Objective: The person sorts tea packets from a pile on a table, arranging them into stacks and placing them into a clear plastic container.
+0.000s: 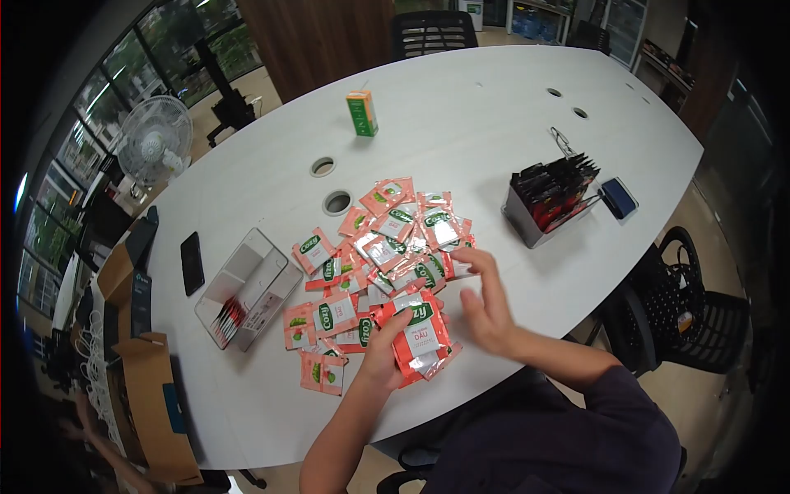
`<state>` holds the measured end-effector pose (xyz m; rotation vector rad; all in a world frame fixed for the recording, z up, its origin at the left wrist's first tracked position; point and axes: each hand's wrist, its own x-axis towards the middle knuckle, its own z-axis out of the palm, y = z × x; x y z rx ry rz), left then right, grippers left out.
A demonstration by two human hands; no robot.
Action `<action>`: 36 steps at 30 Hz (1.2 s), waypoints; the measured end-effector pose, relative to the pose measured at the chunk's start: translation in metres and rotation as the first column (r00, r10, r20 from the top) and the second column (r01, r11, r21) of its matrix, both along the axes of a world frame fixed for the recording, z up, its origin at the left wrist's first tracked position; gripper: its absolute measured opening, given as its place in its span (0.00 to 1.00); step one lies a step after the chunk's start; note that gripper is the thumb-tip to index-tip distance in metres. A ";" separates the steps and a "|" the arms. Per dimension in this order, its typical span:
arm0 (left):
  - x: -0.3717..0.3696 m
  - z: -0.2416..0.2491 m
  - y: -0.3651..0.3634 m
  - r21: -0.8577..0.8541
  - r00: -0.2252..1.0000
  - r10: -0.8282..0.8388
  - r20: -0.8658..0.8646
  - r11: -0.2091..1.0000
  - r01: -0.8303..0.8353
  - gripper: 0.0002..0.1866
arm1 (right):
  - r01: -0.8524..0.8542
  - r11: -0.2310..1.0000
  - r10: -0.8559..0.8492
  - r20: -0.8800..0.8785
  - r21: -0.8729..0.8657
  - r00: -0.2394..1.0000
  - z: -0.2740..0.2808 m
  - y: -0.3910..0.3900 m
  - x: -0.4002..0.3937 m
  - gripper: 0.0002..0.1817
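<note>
A stack of sachets is gripped upright in the left hand near the table's near edge, squared for tidy gathering. The right hand is held open beside it, fingers spread, touching nothing clearly.

A large white oval table carries scattered orange-red foil sachets, a green-and-orange carton, a black phone, a grey tray and a grey box of dark packets.
</note>
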<state>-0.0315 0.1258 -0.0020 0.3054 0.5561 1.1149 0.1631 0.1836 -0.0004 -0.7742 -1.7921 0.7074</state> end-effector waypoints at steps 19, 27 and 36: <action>-0.015 -0.013 0.010 0.084 0.966 0.212 -0.146 0.976 -0.201 0.35 | -0.022 0.785 -0.190 0.274 0.619 0.943 0.029 0.007 0.023 0.09; -0.018 -0.004 0.011 0.348 0.976 0.177 -0.123 0.929 -0.125 0.44 | -0.363 0.783 0.163 0.397 0.505 0.903 0.015 0.002 -0.021 0.15; -0.022 -0.020 0.010 0.105 0.984 0.123 -0.126 0.988 -0.110 0.40 | -0.557 0.800 0.406 0.481 0.224 0.777 0.030 0.010 -0.038 0.67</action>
